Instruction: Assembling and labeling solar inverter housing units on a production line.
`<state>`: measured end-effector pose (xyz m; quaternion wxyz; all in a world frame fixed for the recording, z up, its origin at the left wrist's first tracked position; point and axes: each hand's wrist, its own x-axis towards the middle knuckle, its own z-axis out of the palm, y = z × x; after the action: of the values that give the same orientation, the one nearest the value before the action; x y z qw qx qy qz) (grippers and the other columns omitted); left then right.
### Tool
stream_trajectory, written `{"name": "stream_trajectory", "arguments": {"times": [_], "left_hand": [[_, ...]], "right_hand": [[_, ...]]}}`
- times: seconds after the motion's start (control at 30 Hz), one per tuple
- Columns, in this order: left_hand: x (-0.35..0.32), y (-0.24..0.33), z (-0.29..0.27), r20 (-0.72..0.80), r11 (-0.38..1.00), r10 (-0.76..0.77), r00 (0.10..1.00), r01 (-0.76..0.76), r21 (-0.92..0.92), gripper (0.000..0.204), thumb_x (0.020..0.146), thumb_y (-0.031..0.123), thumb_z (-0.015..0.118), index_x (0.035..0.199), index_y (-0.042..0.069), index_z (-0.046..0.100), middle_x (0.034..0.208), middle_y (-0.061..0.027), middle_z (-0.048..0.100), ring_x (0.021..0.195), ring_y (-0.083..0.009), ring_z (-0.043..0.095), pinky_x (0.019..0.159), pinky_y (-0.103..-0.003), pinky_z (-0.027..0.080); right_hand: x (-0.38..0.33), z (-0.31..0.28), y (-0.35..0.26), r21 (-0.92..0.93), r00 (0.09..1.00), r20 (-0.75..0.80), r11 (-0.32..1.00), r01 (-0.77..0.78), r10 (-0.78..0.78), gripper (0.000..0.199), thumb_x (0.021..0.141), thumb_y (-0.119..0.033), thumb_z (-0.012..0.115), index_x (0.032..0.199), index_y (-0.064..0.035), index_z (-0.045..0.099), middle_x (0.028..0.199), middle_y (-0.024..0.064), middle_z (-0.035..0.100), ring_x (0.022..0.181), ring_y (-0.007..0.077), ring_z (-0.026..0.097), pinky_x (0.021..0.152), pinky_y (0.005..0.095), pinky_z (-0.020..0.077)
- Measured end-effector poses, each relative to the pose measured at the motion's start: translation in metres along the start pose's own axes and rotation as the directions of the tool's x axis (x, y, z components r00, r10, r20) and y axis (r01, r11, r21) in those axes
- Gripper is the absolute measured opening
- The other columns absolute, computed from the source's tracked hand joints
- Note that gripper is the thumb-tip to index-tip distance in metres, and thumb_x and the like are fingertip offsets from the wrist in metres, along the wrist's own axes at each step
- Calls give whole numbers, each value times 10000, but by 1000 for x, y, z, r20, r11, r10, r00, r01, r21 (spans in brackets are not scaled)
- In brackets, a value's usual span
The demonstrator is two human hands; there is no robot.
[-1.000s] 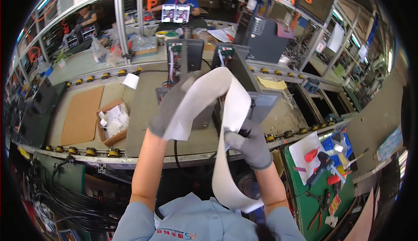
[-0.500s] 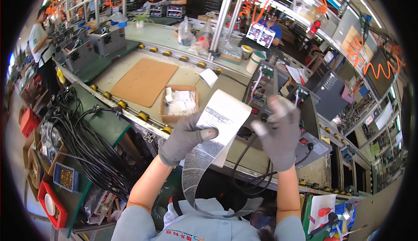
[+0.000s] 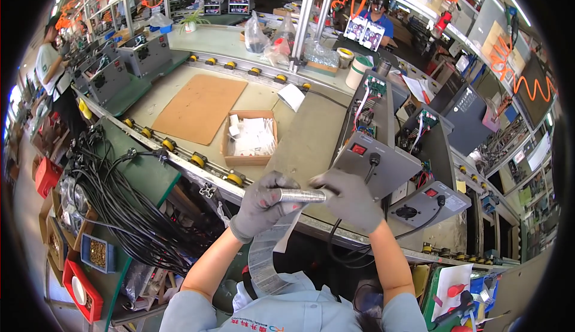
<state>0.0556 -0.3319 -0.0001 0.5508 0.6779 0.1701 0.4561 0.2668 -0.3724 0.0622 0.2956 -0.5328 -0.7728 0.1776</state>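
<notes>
A long strip of silver printed labels (image 3: 263, 259) hangs in a curve from my hands towards my chest. My left hand (image 3: 259, 207), in a grey glove, is closed around it, with the bent upper part of the strip between thumb and fingers. At the right end of that part, my right hand (image 3: 354, 201), also gloved, has its fingers bent in against the strip; its fingertips are partly hidden. To the right of my hands stand two grey metal housings, a nearer one (image 3: 382, 167) and one farther right (image 3: 429, 205), each with a red switch and a black cable.
A cardboard box (image 3: 247, 160) of small white pieces sits beyond my hands, beside a brown board (image 3: 200, 109). Rollers (image 3: 235, 178) edge the bench. Black cables (image 3: 129, 212) lie heaped at left, near a blue bin (image 3: 96, 253) and red bin (image 3: 81, 293). Co-workers stand farther off.
The label strip's broad printed face has tilted, so its upper part now shows as a narrow band. My right hand has moved left and down from the housings to the strip.
</notes>
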Motion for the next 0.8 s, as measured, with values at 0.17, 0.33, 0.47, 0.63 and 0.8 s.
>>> {"name": "stream_trajectory", "arguments": {"times": [0.17,0.33,0.47,0.63,0.8], "left_hand": [[12,-29,19,59,989,124,991,-128,74,226,701,61,773,857,47,610,1002,-78,503,877,-195,518,783,-292,438],[29,-36,33,137,915,185,973,-221,338,226,668,67,791,836,86,641,1028,-89,509,904,-216,535,778,-307,445],[32,-46,44,89,970,151,984,-165,179,256,635,61,797,852,90,664,1039,-99,541,924,-228,560,775,-320,471],[36,-45,37,128,901,215,968,-247,357,263,580,4,783,810,70,675,1067,-107,543,965,-229,568,784,-324,483],[34,-54,43,21,949,156,988,-156,276,243,570,-41,763,764,70,667,1039,-107,539,934,-229,586,771,-317,493]], "right_hand": [[-18,-14,-3,-59,983,-147,993,103,-110,224,751,-226,680,874,-52,611,862,96,612,805,287,601,703,356,478],[-25,-2,14,-243,980,-171,968,60,-104,414,681,-454,713,784,-76,580,768,63,556,728,281,546,643,372,429],[-32,7,20,-132,947,-314,991,22,-63,296,681,-346,708,772,-97,579,744,53,519,751,273,549,666,382,437],[-25,7,14,-229,949,-315,972,-54,-22,319,687,-368,705,777,-88,581,739,56,530,733,278,541,664,383,427],[-28,8,22,-188,947,-311,982,24,-83,300,674,-340,705,791,-93,582,728,55,519,715,264,530,646,374,415]]}}
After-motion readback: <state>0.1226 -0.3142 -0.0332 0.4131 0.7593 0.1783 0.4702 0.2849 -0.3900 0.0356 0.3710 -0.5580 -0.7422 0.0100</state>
